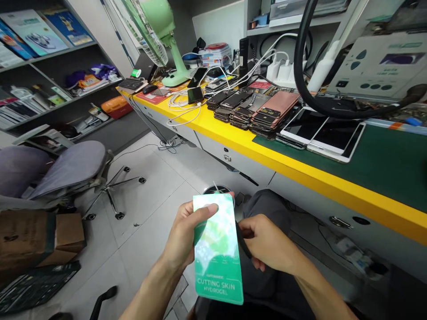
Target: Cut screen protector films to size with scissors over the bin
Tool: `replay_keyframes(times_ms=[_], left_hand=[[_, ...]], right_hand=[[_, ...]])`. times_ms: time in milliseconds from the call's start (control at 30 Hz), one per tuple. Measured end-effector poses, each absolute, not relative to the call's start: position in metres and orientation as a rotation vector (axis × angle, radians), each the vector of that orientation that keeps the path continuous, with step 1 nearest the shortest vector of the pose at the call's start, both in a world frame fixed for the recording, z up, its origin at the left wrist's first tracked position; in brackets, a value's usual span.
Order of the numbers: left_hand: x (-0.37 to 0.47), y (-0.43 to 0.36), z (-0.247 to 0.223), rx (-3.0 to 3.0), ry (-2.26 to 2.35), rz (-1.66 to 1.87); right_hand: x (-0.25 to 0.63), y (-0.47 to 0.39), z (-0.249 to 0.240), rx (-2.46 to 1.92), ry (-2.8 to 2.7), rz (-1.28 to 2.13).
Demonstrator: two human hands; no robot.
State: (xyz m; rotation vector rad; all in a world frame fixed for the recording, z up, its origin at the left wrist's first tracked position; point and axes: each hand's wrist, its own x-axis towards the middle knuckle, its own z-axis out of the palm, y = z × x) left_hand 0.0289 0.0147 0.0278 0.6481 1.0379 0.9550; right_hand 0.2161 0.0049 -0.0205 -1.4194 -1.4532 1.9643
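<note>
My left hand point(182, 233) grips a green and white packet point(218, 266) lettered "CUTTING SKIN HYDROGEL", its thumb pressed across the upper front. The packet is held upright above my lap, and glare washes out its middle. At its right edge my right hand point(263, 242) is closed around a black curved handle point(244, 244), shaped like a scissors handle. The rest of that tool is hidden behind the packet. Just beyond the packet's top edge, a round bin point(208, 190) on the floor is partly visible.
A yellow-edged workbench point(230, 138) runs along the right, with stacked phone parts point(242, 118), white-framed screens point(336, 138), cables and a green fan point(176, 66). On the left are a grey swivel chair point(71, 164), a cardboard box point(68, 231) and shelves point(46, 55).
</note>
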Motion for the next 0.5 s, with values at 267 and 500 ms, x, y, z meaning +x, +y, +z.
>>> replay_keyframes(times_ms=[267,500], left_hand=[[0.032,0.016,0.015,0.614,1.011,0.915],[0.035,0.016,0.019,0.682,0.980,0.930]], right_hand=[[0.219,0.008,-0.037,-0.929,-1.200,2.368],[0.213,0.004,-0.064,-0.765,-0.972,2.349]])
